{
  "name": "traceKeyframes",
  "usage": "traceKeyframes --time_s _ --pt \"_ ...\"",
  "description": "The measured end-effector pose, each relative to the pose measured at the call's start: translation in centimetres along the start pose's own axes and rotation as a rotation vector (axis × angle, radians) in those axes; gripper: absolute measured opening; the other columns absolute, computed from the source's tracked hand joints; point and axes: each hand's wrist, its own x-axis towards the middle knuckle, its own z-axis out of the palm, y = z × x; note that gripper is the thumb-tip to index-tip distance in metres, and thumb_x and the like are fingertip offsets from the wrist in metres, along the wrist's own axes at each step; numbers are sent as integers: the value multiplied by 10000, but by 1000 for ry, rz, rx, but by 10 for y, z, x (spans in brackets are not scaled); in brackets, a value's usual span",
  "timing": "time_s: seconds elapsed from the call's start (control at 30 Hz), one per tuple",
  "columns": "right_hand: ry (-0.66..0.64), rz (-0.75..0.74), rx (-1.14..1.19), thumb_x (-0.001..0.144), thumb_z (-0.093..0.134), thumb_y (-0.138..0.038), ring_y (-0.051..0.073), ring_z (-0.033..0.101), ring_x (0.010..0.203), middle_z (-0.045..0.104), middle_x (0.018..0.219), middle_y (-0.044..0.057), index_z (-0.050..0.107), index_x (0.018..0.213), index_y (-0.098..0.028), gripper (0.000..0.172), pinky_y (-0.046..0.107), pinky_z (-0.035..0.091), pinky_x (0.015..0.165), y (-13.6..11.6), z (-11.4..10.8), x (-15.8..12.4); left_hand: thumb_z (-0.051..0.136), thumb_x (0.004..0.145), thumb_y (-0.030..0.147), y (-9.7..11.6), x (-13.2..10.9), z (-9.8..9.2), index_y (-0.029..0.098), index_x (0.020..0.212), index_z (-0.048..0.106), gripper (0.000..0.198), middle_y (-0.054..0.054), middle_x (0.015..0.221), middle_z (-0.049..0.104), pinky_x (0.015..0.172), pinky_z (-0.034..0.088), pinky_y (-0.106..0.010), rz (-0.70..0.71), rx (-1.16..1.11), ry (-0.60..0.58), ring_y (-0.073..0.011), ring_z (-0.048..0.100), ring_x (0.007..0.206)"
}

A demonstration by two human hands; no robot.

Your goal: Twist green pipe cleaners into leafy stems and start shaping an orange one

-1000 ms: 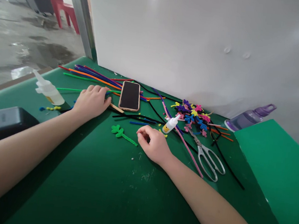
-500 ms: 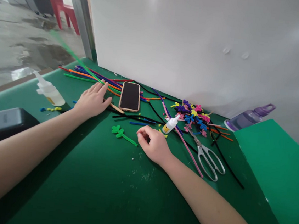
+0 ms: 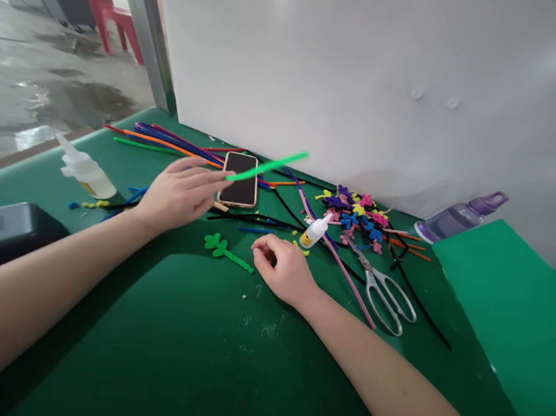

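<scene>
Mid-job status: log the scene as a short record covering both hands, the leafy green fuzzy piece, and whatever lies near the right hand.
Left hand: holds a bright green fuzzy pipe cleaner at the fingertips; in view it crosses the dark-screened rectangular phone
Right hand: loosely curled on the green table; no held item visible
Leafy green fuzzy piece: lying just left of the right hand
Near right hand: small white plastic bottle with yellow label, silver metal scissors
Beyond scissors: multicoloured fuzzy flower shapes, piled
</scene>
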Motion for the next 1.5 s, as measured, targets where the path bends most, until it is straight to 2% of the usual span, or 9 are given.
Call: traceKeyframes --time_s 0.1,0.27,0.33,0.5,0.8,0.97,1.13,1.33,1.5 --pt "33 30 83 854 472 -215 126 563 643 619 744 -3 543 981 -196 147 264 436 630 1 1 0 497 826 146 7 2 -2 218 1120 625 329 -41 1163 662 895 500 -383 116 -58 -66 -213 647 960" --pt "93 30 320 847 530 -268 119 573 631 606 984 46 296 1307 -221 518 268 488 602 -2 1 0 497 848 171 22 9 -7 212 1045 655 256 -69 1124 679 814 542 -379 256 -102 -144 -211 677 871" --pt "60 -5 345 854 545 -292 126 583 670 602 1058 60 265 1352 -250 572 276 501 624 -6 -1 -1 503 851 176 28 12 -9 213 1008 661 226 -74 1117 680 802 548 -369 309 -135 -169 -211 678 874" --pt "37 -155 284 933 405 -267 149 604 834 622 1069 54 512 1173 -234 265 306 501 755 -9 -3 -4 510 856 203 39 15 -11 204 926 663 168 -74 1047 699 790 555 -334 307 -197 -121 -210 672 910" --pt "83 -137 313 964 296 -323 118 569 611 600 692 29 600 831 -173 364 260 459 598 -4 -3 -9 462 830 110 35 10 -4 173 855 626 178 -64 1132 660 869 522 -348 64 -122 -126 -210 630 1022" --pt "194 -182 217 953 287 -356 113 454 494 457 521 -1 420 563 -206 438 277 357 522 -2 -5 -11 430 827 123 29 7 0 162 815 632 205 -80 1149 631 873 512 -371 -155 -116 -124 -227 615 1024" --pt "210 -154 242 954 284 -352 104 308 431 303 472 -26 260 527 -215 448 293 249 474 0 -5 -11 435 832 146 31 9 1 169 883 623 196 -82 1207 593 860 510 -383 -277 -84 -114 -238 600 1018" --pt "149 -148 226 953 272 -375 102 293 426 288 469 -27 243 529 -215 454 294 240 471 -2 -5 -11 426 847 164 30 14 0 178 1072 589 279 -94 1207 558 967 454 -397 -432 -137 -50 -234 541 1113" --pt "155 -109 269 953 288 -386 98 298 427 297 467 -30 261 522 -212 465 288 249 470 1 -2 -10 415 871 196 25 12 2 173 1062 599 267 -94 1142 601 958 439 -393 -373 -231 -82 -221 560 1070"
